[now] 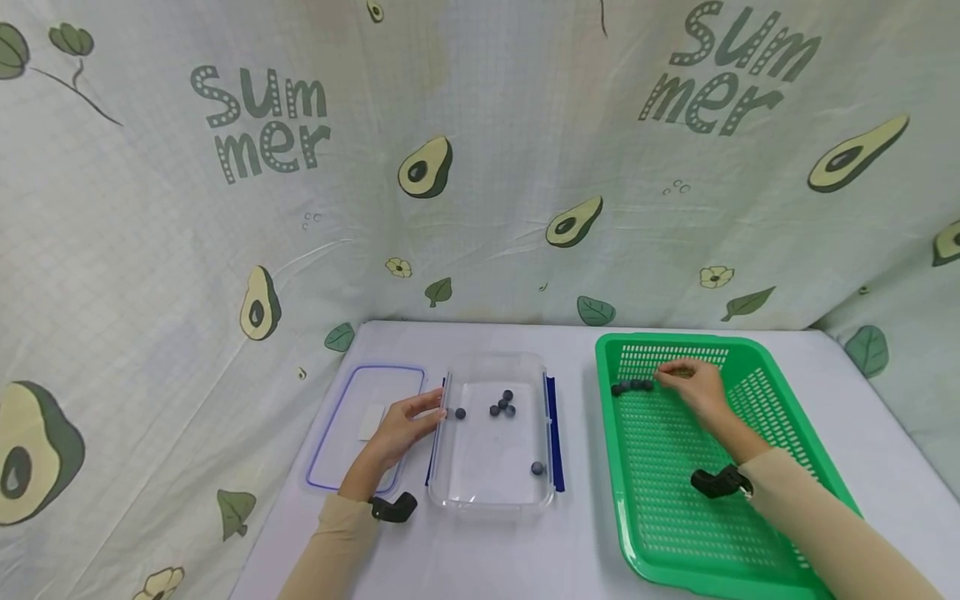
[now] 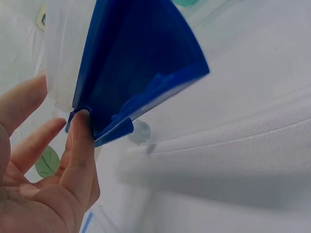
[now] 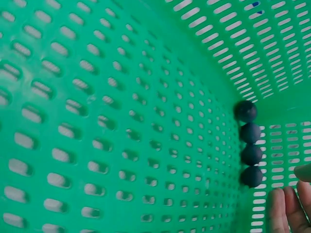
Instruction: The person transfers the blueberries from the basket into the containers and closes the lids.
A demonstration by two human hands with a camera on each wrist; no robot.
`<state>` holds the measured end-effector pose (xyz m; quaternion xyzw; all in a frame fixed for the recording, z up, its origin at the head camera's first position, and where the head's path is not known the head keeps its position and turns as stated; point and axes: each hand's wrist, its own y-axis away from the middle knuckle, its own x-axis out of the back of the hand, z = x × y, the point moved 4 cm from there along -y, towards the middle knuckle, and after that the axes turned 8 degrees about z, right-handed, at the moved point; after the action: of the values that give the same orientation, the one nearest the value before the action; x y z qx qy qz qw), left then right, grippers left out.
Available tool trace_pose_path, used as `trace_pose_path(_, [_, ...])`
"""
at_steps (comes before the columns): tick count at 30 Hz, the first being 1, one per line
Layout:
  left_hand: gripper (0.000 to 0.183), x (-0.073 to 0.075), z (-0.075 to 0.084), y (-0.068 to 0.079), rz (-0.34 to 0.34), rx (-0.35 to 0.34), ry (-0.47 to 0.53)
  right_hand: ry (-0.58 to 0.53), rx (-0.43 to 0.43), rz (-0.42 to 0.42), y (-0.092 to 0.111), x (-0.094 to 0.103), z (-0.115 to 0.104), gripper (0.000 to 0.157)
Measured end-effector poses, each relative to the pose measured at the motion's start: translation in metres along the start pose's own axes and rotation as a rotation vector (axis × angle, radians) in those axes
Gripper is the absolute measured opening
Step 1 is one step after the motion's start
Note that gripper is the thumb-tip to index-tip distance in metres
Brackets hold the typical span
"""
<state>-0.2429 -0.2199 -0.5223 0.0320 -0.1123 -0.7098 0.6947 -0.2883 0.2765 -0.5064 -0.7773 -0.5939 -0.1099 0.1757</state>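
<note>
My left hand is at the left rim of a clear plastic container. In the left wrist view its thumb presses by the hinge of a blue side latch, while the forefinger reaches over the clear wall. Inside the container lie several blueberries: a small cluster, one blueberry near my left fingertips, another at lower right. My right hand is inside a green basket, its fingertips just right of a row of blueberries. Thumb and fingers stand slightly apart there, nothing visible between them.
A clear lid with a blue-purple edge lies left of the container, partly behind my left arm. The container's right blue latch is swung outward. A printed curtain hangs behind the white table.
</note>
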Motion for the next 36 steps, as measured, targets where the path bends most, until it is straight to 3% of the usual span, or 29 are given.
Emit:
trace_pose_path(11, [0.053, 0.001, 0.000, 0.000, -0.005, -0.013, -0.020, 0.153, 0.007, 0.061, 0.003, -0.007, 0.017, 0.027])
trace_pose_path(36, [0.055, 0.003, 0.000, -0.001, -0.004, -0.018, -0.033, 0.153, 0.062, 0.142, 0.009, -0.024, 0.017, 0.027])
